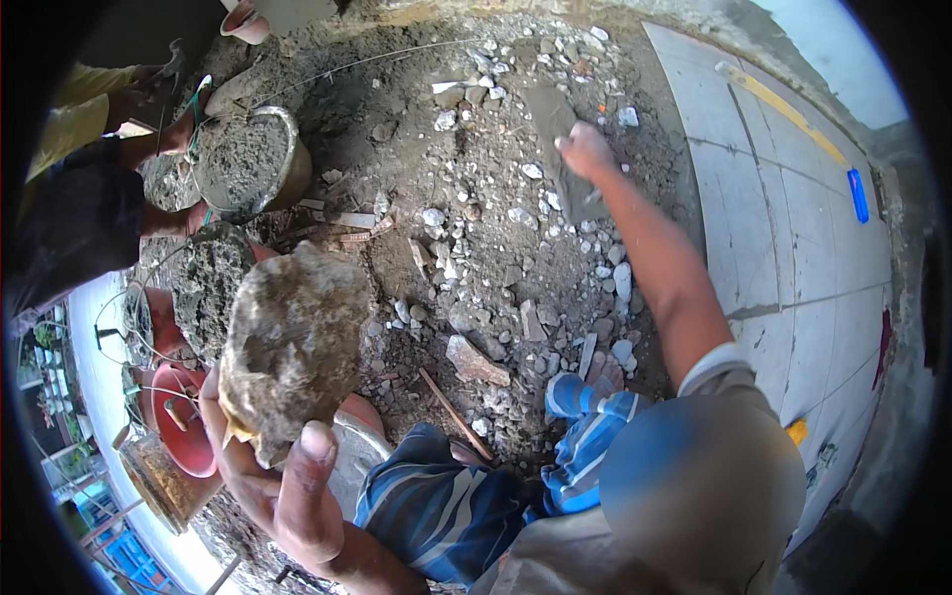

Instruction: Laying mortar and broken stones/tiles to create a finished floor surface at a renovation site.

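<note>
My left hand [297,506] comes up from the lower edge and grips a rough, brownish-grey stone [297,342] close to the camera. The thumb presses on its near face, and the fingers wrap behind its left edge. Behind the stone, at its upper left, stands a bucket heaped with grey mortar [213,283]. A red bucket [188,436] sits just left of my fingers. My right hand does not show.
A co-worker [714,476] crouches at the right, one closed hand [587,151] at a strip of wet mortar [555,119]. Rubble [476,208] covers the ground. At the left, another person's hand [178,134] touches a mortar-filled bucket [288,169]. Pale tiles [773,218] line the right.
</note>
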A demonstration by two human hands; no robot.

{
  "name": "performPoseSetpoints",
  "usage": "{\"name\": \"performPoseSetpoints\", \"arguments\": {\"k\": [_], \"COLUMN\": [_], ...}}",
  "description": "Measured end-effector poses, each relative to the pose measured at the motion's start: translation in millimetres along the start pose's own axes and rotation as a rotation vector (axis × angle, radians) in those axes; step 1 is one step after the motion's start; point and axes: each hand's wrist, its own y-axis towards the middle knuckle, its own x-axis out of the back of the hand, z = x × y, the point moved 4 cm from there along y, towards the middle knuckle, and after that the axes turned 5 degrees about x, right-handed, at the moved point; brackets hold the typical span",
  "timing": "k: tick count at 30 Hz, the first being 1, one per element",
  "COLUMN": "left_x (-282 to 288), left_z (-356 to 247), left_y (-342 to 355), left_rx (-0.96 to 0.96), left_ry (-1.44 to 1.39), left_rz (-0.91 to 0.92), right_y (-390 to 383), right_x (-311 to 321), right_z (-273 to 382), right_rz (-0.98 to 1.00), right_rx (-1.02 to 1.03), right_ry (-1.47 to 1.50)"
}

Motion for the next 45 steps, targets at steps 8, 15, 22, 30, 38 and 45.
{"name": "performPoseSetpoints", "arguments": {"k": [8, 15, 22, 30, 38, 45], "left_x": [-1, -17, -49, -51, -79, -48], "left_z": [18, 17, 23, 12, 33, 63], "left_y": [12, 10, 23, 7, -99, -219], "left_rx": [0.024, -0.106, -0.042, 0.058, 0.784, 1.005], "left_ry": [-0.056, -0.245, -0.403, -0.216, -0.21, 0.024], "left_rz": [0.053, 0.063, 0.258, 0.184, 0.226, 0.227], "right_y": [-143, -223, -316, -235, -347, -438], "right_x": [2, -6, -13, 74, -45, -35], "right_z": [92, 66, 134, -47, 118, 81], "right_rz": [0.213, 0.484, 0.425, -0.015, 0.353, -0.12], "right_rx": [0.228, 0.382, 0.479, -0.048, -0.55, -0.686], "right_ry": [0.317, 0.361, 0.058, 0.084, 1.076, 0.957]}}
